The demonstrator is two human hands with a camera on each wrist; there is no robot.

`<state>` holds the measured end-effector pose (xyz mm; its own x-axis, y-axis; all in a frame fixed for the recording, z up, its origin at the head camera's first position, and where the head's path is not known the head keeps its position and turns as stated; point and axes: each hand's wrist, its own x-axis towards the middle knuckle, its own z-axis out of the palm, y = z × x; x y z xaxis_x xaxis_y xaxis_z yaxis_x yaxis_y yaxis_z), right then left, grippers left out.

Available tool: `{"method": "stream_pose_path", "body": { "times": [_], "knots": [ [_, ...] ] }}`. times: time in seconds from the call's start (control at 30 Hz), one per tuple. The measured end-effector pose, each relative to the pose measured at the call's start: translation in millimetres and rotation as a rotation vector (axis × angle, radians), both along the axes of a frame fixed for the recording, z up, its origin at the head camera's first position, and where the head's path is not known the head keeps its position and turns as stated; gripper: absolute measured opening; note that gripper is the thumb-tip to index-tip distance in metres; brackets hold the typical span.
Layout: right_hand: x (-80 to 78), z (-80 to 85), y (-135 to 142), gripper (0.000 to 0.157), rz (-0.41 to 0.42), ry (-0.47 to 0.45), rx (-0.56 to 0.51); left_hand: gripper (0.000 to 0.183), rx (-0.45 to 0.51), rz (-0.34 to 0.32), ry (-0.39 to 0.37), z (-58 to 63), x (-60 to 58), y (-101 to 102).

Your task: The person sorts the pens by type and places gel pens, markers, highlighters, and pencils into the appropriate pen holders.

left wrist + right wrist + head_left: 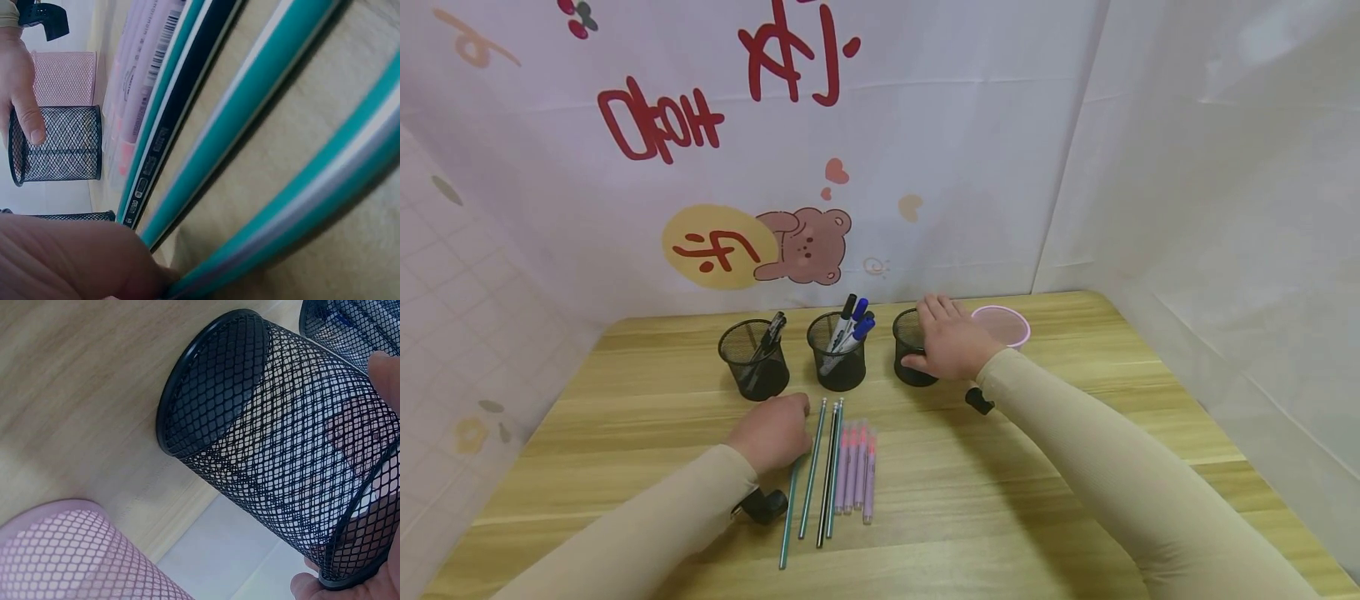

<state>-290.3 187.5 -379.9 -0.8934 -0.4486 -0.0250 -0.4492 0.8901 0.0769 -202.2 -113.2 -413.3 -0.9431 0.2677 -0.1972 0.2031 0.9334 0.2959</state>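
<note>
My left hand (772,433) pinches the top end of a teal striped pencil (787,521) at the left of a row of pencils; the fingertips are hidden. Beside it lie two more teal pencils (812,475) and a black striped one (827,487). To their right are several lilac highlighters (860,479) with pink ends. My right hand (953,337) grips the rim of a black mesh pen cup (275,431) at the back, its thumb on the near left side. No pens show inside that cup.
Left of the gripped cup stand a black mesh cup (842,371) with several markers and another (763,379) holding black pens. A pink mesh cup (1003,325) stands to the right, partly behind the right hand. A printed white curtain (970,167) hangs behind the wooden table (1000,517).
</note>
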Motion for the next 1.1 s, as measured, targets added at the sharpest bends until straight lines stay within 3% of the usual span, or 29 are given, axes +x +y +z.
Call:
{"method": "stream_pose_path", "body": {
  "times": [0.27,0.57,0.87,1.1],
  "knots": [
    [0.5,-0.3,0.7,0.103,-0.002,-0.001,-0.004,0.043,0.101,0.072,-0.022,6.4,-1.3,-5.6],
    [-0.2,-1.8,0.7,0.104,-0.013,-0.02,-0.002,0.049,0.216,0.1,0.006,27.6,-5.9,-11.0],
    [0.9,-2.3,1.1,0.104,-0.008,-0.009,-0.014,0.048,0.452,0.07,0.126,41.2,-8.1,-9.8],
    [1.7,-1.3,1.1,0.104,-0.008,-0.009,-0.018,0.048,0.651,0.079,0.19,45.1,-10.4,-3.9]
  ]
}}
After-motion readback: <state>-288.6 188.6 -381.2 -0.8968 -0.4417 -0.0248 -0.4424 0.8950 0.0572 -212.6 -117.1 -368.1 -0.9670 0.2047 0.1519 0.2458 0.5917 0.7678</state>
